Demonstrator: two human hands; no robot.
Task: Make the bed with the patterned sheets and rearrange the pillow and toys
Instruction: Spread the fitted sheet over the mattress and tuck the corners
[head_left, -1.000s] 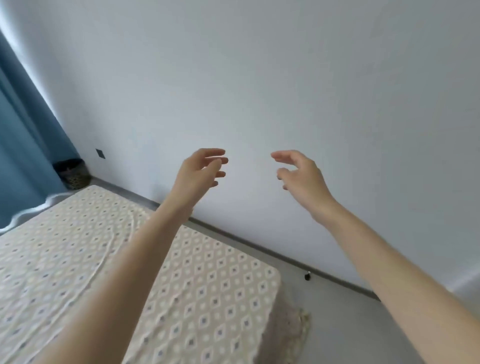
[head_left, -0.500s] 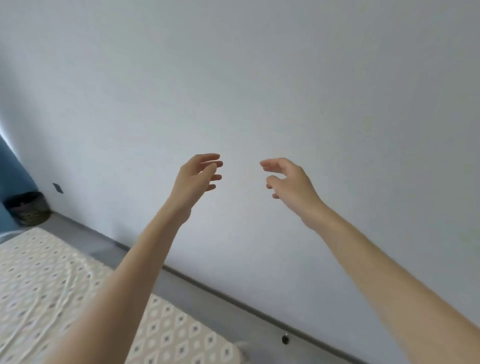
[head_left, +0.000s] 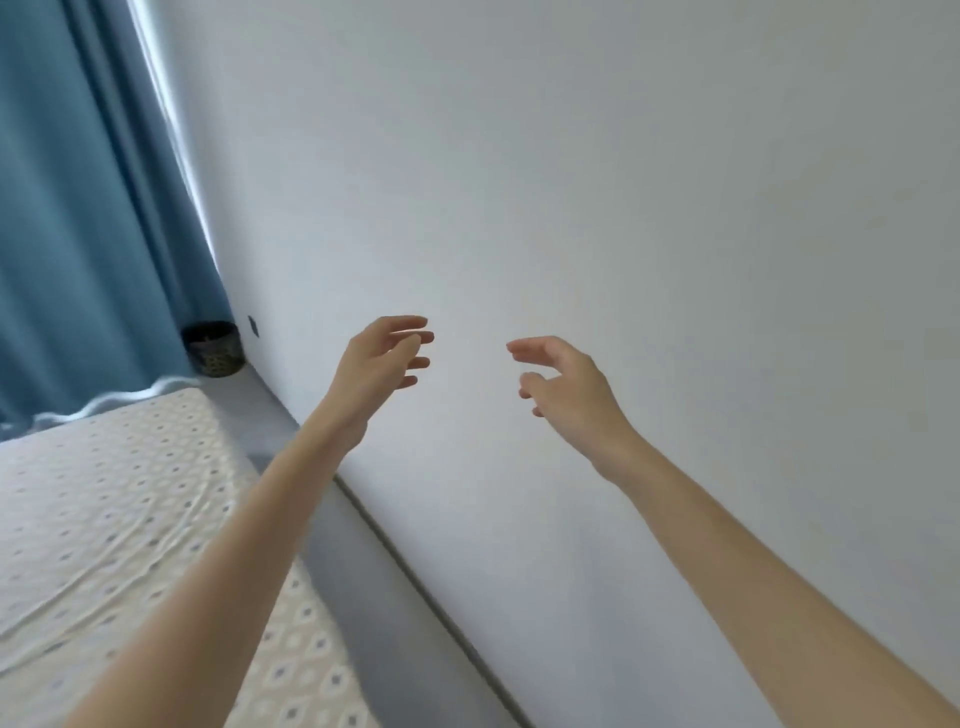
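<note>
Since the frame half a second ago the view has swung left, so the blue curtain (head_left: 78, 208) now fills the upper left corner and far more of the bed (head_left: 62, 649) shows. Both arms have stayed raised with the hands apart.

Most of the view is the plain pale wall (head_left: 675, 182), which runs down to a thin dark skirting line. The curtain hangs in long folds beside it, with a bright strip of light along its right edge. At the lower left, the bed is covered by the patterned sheet (head_left: 104, 519), cream with small dark diamonds. The sheet lies spread over the mattress with shallow creases running across it. A narrow band of grey floor (head_left: 374, 597) separates the bed from the wall.

Both bare forearms reach forward in front of the wall. The left grip (head_left: 382, 358) is released, with fingers loosely spread and nothing in it. The right grip (head_left: 566, 379) is also released and empty, its fingers gently curved. The two are near each other but not touching.

A small dark basket (head_left: 214, 347) stands on the floor in the corner at the foot of the curtain. Just beside it on the wall is a tiny dark plate (head_left: 253, 326).
</note>
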